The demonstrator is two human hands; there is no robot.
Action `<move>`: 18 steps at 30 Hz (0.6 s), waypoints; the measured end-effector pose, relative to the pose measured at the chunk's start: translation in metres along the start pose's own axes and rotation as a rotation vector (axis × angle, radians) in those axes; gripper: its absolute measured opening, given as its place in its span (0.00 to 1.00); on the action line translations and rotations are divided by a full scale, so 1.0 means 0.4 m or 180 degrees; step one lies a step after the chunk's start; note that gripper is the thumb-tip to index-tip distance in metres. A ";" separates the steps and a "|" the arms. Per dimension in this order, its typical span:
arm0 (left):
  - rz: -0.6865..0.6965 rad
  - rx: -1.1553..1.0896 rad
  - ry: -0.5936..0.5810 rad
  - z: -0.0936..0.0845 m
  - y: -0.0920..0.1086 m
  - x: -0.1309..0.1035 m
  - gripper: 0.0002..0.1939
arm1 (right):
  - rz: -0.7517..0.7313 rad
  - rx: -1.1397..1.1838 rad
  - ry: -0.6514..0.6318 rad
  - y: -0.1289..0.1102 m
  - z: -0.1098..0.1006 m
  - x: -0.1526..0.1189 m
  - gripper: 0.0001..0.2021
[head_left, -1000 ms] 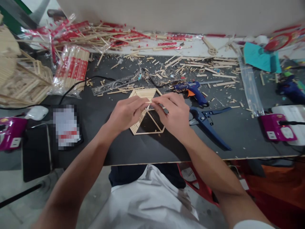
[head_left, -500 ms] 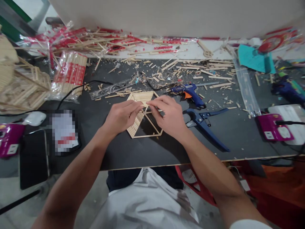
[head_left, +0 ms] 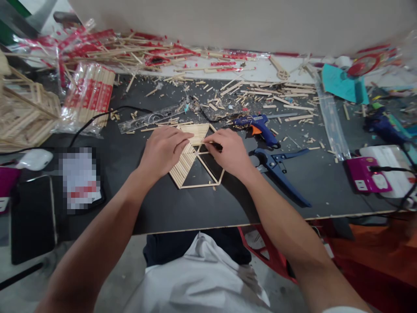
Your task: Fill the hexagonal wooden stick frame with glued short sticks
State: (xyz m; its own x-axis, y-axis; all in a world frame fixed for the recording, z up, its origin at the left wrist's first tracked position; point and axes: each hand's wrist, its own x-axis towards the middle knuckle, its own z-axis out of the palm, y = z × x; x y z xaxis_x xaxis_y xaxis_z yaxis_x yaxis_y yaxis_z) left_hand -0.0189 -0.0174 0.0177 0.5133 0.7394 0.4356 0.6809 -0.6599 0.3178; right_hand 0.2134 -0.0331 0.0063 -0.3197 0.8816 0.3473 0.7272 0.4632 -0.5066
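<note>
A hexagonal frame of thin wooden sticks (head_left: 200, 186) lies on the dark table. Its upper and left sections are filled with parallel sticks; the lower and right sections show bare tabletop. Over the frame's left part, my left hand (head_left: 164, 150) rests with thumb and forefinger close together near the upper section. My right hand (head_left: 228, 152) is at the upper right, fingertips pinched near the frame's centre. Whatever lies between the fingertips of either hand is too small to make out.
A blue glue gun (head_left: 260, 126) and a blue cutter (head_left: 283, 174) lie right of my right hand. Stick offcuts (head_left: 273, 98) cover the back. Bagged sticks (head_left: 93, 95), a black phone (head_left: 32, 221) and a purple power socket (head_left: 366, 174) lie around.
My left hand has turned flatter over the frame, and its fingertips have moved slightly left, away from my right fingertips. The view has shifted a little.
</note>
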 end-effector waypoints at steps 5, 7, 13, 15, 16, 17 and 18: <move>0.0077 -0.0088 -0.0257 0.008 -0.006 0.003 0.16 | 0.0062 -0.0054 -0.0092 -0.002 0.004 0.003 0.09; 0.0067 -0.0178 -0.0247 0.007 -0.010 0.004 0.16 | 0.0078 -0.0089 -0.0085 -0.001 0.005 0.004 0.09; 0.0200 -0.0283 -0.0378 0.004 -0.019 0.003 0.16 | 0.0034 -0.0116 -0.0095 0.005 0.005 0.006 0.08; 0.0214 -0.0288 -0.0341 0.006 -0.021 0.002 0.16 | 0.0027 -0.0126 -0.0098 0.004 0.005 0.006 0.08; 0.0212 -0.0298 -0.0313 0.007 -0.022 0.002 0.16 | 0.0030 -0.0135 -0.0096 0.003 0.005 0.006 0.08; 0.0207 -0.0313 -0.0289 0.008 -0.023 0.002 0.16 | 0.0038 -0.0150 -0.0093 0.001 0.006 0.005 0.08; 0.0197 -0.0328 -0.0272 0.009 -0.023 0.002 0.16 | 0.0054 -0.0170 -0.0087 -0.001 0.007 0.005 0.08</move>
State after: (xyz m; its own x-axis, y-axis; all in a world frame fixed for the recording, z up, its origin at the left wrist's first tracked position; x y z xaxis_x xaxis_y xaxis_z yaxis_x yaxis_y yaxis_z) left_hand -0.0230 -0.0103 0.0118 0.5983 0.7027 0.3851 0.5915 -0.7115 0.3792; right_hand 0.2109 -0.0314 0.0051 -0.3230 0.8917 0.3171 0.7637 0.4434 -0.4691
